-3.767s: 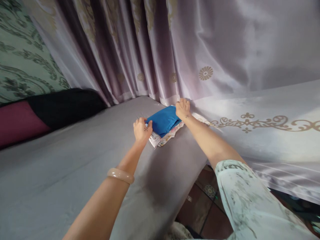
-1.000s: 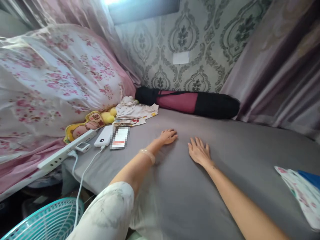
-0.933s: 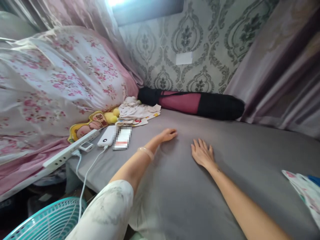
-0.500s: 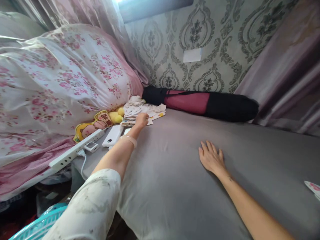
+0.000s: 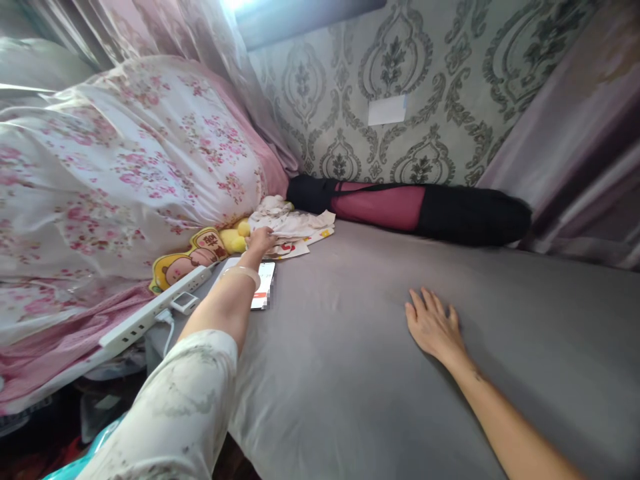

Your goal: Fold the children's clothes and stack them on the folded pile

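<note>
My left hand (image 5: 262,240) reaches to the far left corner of the bed, its fingers closed at the near edge of a crumpled white patterned cloth (image 5: 280,219). Printed paper sheets (image 5: 299,249) lie beside and partly under this cloth, one with red marks. Below the wrist, which wears a pale bangle (image 5: 245,272), a phone (image 5: 265,283) with a lit screen shows partly past the forearm. Flat on the grey sheet (image 5: 350,347), my right hand (image 5: 434,325) rests with its fingers spread and holds nothing.
A white power strip (image 5: 150,310) with a plugged-in cable runs along the left edge. Yellow plush toys (image 5: 185,261) sit beside floral bedding (image 5: 165,153). Along the patterned wall lies a long black and maroon bag (image 5: 400,208). A turquoise basket (image 5: 85,453) is low at left.
My left hand has shifted left along the cloth, and more of the red-marked paper and the phone now shows. My right hand stays flat on the sheet. The view has shifted slightly.
</note>
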The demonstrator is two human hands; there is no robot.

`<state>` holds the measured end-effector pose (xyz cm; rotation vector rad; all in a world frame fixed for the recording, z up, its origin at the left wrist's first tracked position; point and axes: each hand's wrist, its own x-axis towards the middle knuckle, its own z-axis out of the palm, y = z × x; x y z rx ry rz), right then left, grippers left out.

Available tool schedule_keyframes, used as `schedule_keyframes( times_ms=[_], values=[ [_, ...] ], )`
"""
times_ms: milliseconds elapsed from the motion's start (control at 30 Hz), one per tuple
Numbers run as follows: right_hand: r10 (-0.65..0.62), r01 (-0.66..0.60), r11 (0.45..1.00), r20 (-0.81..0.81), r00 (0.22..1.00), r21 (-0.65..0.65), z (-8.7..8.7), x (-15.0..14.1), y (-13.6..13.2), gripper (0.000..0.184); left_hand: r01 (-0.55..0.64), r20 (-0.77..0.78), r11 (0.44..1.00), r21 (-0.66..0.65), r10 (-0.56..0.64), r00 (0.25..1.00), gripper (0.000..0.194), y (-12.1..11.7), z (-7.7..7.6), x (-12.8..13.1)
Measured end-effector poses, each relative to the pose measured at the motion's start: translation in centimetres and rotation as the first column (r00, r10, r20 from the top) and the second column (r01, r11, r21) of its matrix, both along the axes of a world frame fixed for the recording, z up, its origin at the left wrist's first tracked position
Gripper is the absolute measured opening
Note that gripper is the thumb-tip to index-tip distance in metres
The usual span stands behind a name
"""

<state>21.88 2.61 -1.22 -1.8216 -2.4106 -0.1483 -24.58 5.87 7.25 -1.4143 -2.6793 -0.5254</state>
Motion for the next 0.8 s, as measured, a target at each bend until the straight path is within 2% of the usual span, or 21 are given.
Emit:
schedule_keyframes(
  times_ms=[200,300,400,633,800],
  values=[
    [-0.005,0.005,1.000,0.004,1.000,-0.009,0.0,0.0,0.2,0.058,0.034,-0.109,0.999,0.019,-0.031,0.994,0.027,-0.8,0.1,1.7],
    [-0.005,0.005,1.000,0.006,1.000,-0.020,0.1,0.0,0.3,0.059,0.137,-0.225,0.991,-0.011,-0.136,0.965,0.028,-1.5,-0.9,3.1],
    [-0.002,0.002,1.000,0.004,1.000,-0.023,0.1,-0.1,0.2,0.059,0.197,-0.274,0.977,-0.084,-0.213,0.938,0.030,-2.1,-2.0,4.1],
    [-0.004,0.004,1.000,0.018,1.000,-0.017,0.0,0.0,0.3,0.060,0.188,-0.284,0.977,-0.100,-0.209,0.936,0.035,-3.1,-3.2,5.1],
    [0.003,-0.003,1.000,0.004,1.000,-0.013,0.0,0.0,0.4,0.060,0.165,-0.274,0.985,-0.049,-0.172,0.946,0.035,-3.2,-2.7,5.3]
  ],
)
